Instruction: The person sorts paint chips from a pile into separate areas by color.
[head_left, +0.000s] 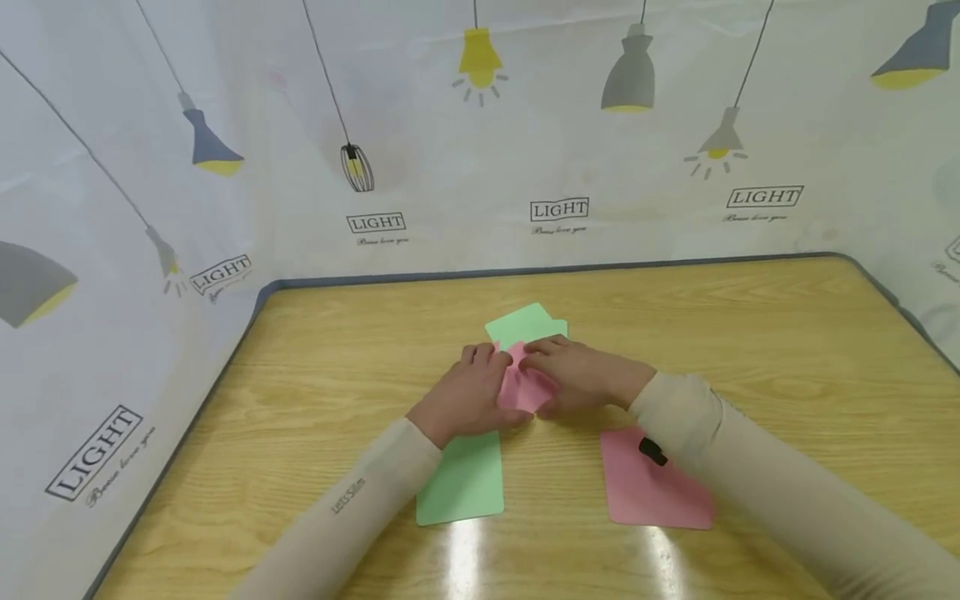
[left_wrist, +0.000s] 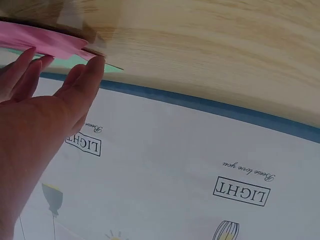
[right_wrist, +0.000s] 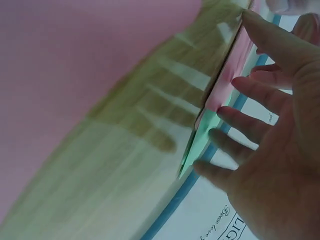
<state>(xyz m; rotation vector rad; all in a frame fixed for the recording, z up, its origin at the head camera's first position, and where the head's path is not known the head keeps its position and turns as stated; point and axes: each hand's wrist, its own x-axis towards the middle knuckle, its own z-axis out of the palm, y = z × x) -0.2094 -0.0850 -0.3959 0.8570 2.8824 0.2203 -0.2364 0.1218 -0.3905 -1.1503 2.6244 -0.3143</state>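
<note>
- White backdrop (head_left: 465, 167), printed with hanging lamps and "LIGHT" lettering, is filling the upper part of the frame and wrapping down both sides; a dark blue edging (left_wrist: 200, 104) is running along its foot.
- Wood-grain table (head_left: 765, 350) is spreading across the lower half, two glare streaks shining near the bottom edge.
- Creased pink sheet (head_left: 527, 390) is lying at about mid-frame, puckering into folds between the hands. Paper or cloth: cannot tell.
- Key relation: its longer visible run is going up and down the frame, the lower end leaning slightly right. Hands are flanking it left and right, both touching; neither is clearly nearer.
- Left hand (head_left: 468, 392) is resting on the left side, fingers loosely bent, thumb reaching along the bottom edge. No clenching seen.
- Right hand (head_left: 577, 373) is touching the right side; the right wrist view is showing fingers spread and nearly straight, tips at the sheet, not wrapping it.
- Far green sheet (head_left: 521, 325) is showing just above the creased one, partly covered by it; two corners are sticking out, one layer or two uncertain.
- Near green sheet (head_left: 465, 487) is lying flat at lower centre, partly under the left forearm.
- Flat pink sheet (head_left: 656, 496) is lying at lower right, the right sleeve (head_left: 735, 450) covering its upper right part.
</note>
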